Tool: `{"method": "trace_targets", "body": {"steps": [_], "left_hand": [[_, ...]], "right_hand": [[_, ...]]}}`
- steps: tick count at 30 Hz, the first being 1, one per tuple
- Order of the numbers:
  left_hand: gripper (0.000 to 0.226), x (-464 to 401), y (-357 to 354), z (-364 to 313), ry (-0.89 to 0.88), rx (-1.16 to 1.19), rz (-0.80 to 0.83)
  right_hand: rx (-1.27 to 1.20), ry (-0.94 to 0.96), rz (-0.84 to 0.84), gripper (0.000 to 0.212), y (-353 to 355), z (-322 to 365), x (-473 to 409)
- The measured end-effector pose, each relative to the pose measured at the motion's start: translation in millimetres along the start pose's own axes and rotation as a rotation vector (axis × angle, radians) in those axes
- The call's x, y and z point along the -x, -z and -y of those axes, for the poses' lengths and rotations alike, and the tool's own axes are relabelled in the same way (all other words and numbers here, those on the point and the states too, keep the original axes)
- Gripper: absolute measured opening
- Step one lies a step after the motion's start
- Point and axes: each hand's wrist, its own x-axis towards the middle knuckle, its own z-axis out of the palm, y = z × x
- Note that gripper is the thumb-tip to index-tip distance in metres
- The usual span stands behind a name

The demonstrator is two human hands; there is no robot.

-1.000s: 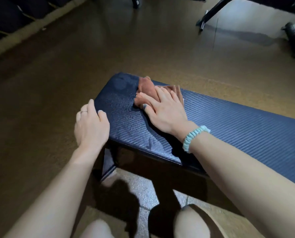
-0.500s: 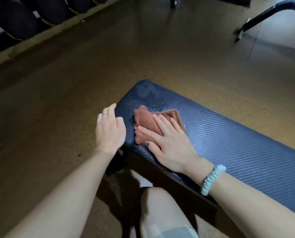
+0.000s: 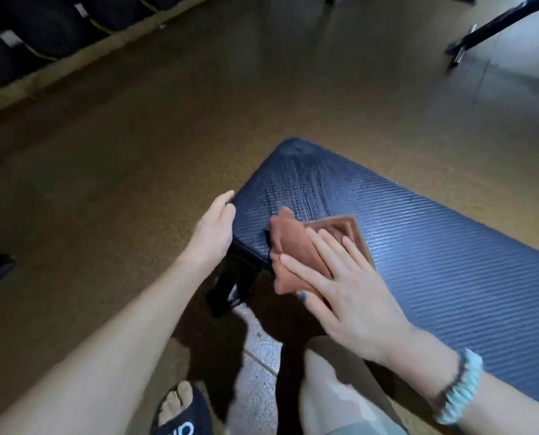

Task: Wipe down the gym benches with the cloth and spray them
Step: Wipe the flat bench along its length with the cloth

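A dark blue padded gym bench (image 3: pixel 434 246) with a ribbed surface runs from the centre to the right edge. A folded brown cloth (image 3: pixel 296 246) lies at the bench's near edge, close to its left end, partly hanging over the side. My right hand (image 3: pixel 346 290) presses flat on the cloth, fingers spread. My left hand (image 3: pixel 213 233) rests against the bench's left end, fingers curled at its corner. Wet streaks show on the pad beyond the cloth. No spray bottle is in view.
The bench's black leg (image 3: pixel 230 284) stands below its left end. My knee (image 3: pixel 331 394) and a sandalled foot (image 3: pixel 180 409) are at the bottom. Dark padded shapes (image 3: pixel 42 36) line the far left wall. A black equipment frame (image 3: pixel 488 29) stands at top right. Brown floor surrounds the bench.
My right hand has slid the cloth from the far side of the pad toward the near edge. My left hand stayed at the bench's left end. The view has shifted.
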Motion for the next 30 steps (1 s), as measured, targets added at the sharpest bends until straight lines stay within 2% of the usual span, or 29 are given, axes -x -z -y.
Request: {"method": "trace_targets", "body": {"steps": [5,9,13,16,18,21,26,30], "left_hand": [[0.043,-1,4,11,0.088,0.185,0.075],[0.028,-2,13,14,0.070,0.218,0.138],[0.042,4,9,16,0.113,0.322,0.149],[0.044,4,5,16,0.094,0.339,0.124],[0.043,4,6,13,0.141,0.327,0.129],[0.057,0,11,16,0.202,0.397,0.246],[0.070,3,17,16,0.230,0.525,0.220],[0.071,4,17,17,0.228,0.556,0.285]], "right_hand": [[0.041,0.067,-0.015,0.054,-2,10,-41],[0.040,0.050,-0.065,0.051,-5,25,-106],[0.049,0.059,-0.101,0.053,-7,26,-72],[0.093,0.121,-0.072,0.056,-7,11,-5],[0.121,0.131,-0.040,0.057,-7,2,12],[0.092,0.145,-0.051,0.056,-6,10,-22],[0.038,0.079,-0.093,0.053,-8,43,-107],[0.050,0.123,-0.086,0.053,-8,33,-66]]}}
